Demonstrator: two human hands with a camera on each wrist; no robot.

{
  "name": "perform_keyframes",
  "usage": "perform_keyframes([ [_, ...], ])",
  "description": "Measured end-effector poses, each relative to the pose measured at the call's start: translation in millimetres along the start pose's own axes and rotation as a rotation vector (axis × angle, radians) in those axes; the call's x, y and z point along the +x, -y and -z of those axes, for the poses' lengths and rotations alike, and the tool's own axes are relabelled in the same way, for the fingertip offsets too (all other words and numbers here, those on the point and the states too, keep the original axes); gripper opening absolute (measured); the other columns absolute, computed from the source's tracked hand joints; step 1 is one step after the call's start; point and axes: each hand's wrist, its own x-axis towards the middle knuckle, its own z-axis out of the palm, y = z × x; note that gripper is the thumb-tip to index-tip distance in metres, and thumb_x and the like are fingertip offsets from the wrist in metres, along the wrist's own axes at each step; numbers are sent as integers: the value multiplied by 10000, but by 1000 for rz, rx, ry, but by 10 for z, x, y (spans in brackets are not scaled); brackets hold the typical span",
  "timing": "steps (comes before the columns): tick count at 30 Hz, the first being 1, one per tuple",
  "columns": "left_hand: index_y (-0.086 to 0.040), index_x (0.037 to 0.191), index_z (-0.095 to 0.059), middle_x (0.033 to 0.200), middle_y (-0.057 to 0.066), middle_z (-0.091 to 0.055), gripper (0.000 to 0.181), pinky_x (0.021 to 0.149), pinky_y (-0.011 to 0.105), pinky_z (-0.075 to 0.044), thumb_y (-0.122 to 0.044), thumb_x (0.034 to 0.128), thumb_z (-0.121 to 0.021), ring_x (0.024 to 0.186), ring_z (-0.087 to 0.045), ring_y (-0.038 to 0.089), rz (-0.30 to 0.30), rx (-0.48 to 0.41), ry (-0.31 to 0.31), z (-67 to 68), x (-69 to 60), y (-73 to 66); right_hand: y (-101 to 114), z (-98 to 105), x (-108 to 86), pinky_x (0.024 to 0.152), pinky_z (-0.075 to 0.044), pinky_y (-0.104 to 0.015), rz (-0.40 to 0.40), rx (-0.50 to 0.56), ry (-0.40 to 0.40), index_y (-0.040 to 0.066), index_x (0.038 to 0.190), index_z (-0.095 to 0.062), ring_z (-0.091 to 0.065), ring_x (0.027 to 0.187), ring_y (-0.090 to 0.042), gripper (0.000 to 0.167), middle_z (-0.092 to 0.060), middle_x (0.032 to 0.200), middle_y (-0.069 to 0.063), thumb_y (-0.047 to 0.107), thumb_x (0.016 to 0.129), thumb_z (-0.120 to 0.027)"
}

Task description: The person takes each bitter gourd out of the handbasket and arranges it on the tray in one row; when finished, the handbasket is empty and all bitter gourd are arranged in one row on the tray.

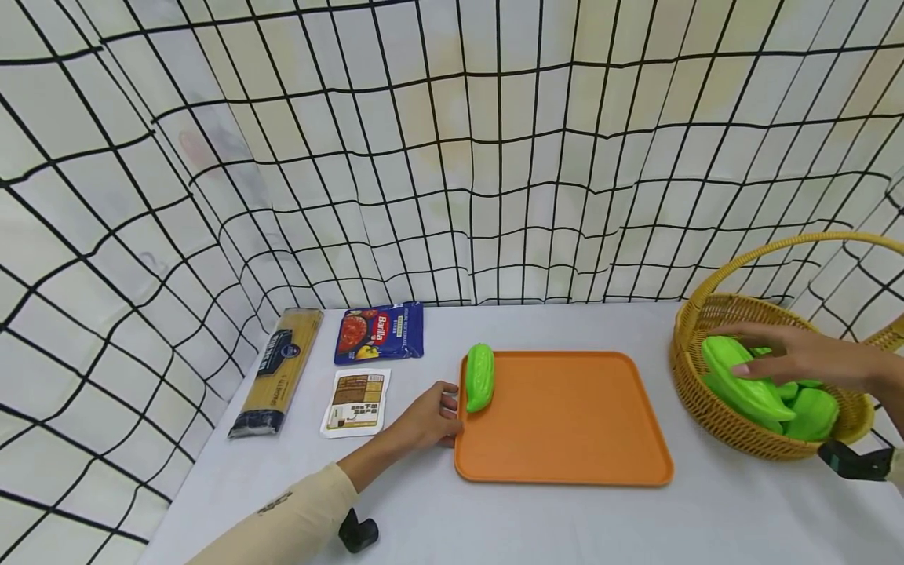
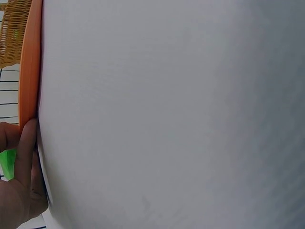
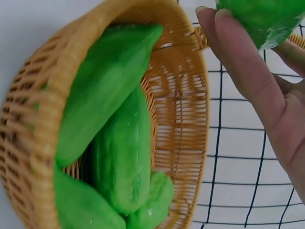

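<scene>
My left hand [image 1: 427,416] pinches the left rim of an orange tray [image 1: 565,424] that lies on the table. In the left wrist view, fingers [image 2: 26,148] wrap the edge of the tray [image 2: 29,71]. One elongated, ridged green fruit or vegetable [image 1: 480,377] lies on the tray near its left end. At the right, my right hand [image 1: 784,357] holds a larger elongated green fruit or vegetable [image 1: 741,377] over the wicker basket [image 1: 695,396]. The right wrist view shows this held green piece [image 3: 262,19] raised above the basket, its upper part cut off by the frame.
Several more green pieces [image 3: 121,152] lie in the basket, which has a tall arched handle [image 1: 784,247]. To the left are a spaghetti pack [image 1: 278,373], a blue Barilla pouch [image 1: 379,333] and a white packet [image 1: 356,402]. Black-gridded cloth [image 1: 523,157] stands behind the table.
</scene>
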Motion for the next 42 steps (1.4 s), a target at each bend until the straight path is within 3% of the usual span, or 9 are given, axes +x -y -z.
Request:
perform_keyframes([
  [4,58,1417,-396,1145,167,-536,656,663,305,-659,55,822,-672,922,-607,219,4,2,-10,0,-2,-17,100,-19,21,805,-580,-343,16,-6,34,125,1555,-327,-514,1147,-170,642,-353,1513,-266,271,989,-593],
  [6,48,1418,-405,1154,168,-542,662,662,320,-661,58,818,-683,930,-612,225,10,-2,-16,-3,-2,-20,160,-44,29,814,-557,-322,33,14,62,140,1556,-329,-509,1203,-232,641,-341,1523,-267,268,987,-595],
  [11,33,1420,-409,1157,158,-550,671,655,335,-660,54,817,-703,939,-613,222,9,15,-21,-11,-8,-17,284,-124,55,875,-545,-405,64,28,78,190,1542,-365,-377,1357,-493,626,-285,1578,-265,279,974,-612],
  [21,29,1412,-413,1155,155,-552,659,658,319,-660,44,819,-700,936,-611,218,13,23,-19,-13,-8,-10,397,-287,189,882,-556,-446,118,-8,34,298,1517,-398,-429,1342,-470,586,-343,1576,-201,323,975,-617],
  [30,32,1412,-411,1156,155,-544,663,658,324,-660,42,815,-699,932,-605,219,9,16,-12,-10,1,8,475,-466,351,944,-527,-629,118,1,-48,355,1504,-396,-396,1375,-482,604,-374,1564,-168,390,958,-649],
  [33,34,1414,-409,1156,156,-542,664,660,318,-660,39,816,-698,927,-605,220,9,18,-8,-8,6,9,519,-516,415,953,-511,-663,119,24,-41,342,1508,-385,-368,1389,-501,611,-395,1548,-177,391,959,-647],
  [42,24,1412,-412,1161,154,-540,660,667,312,-659,33,817,-698,920,-608,218,11,16,-3,-1,-1,10,618,-652,618,894,-585,-549,111,85,9,180,1542,-340,-589,1205,-416,710,-404,1474,-283,345,941,-680],
])
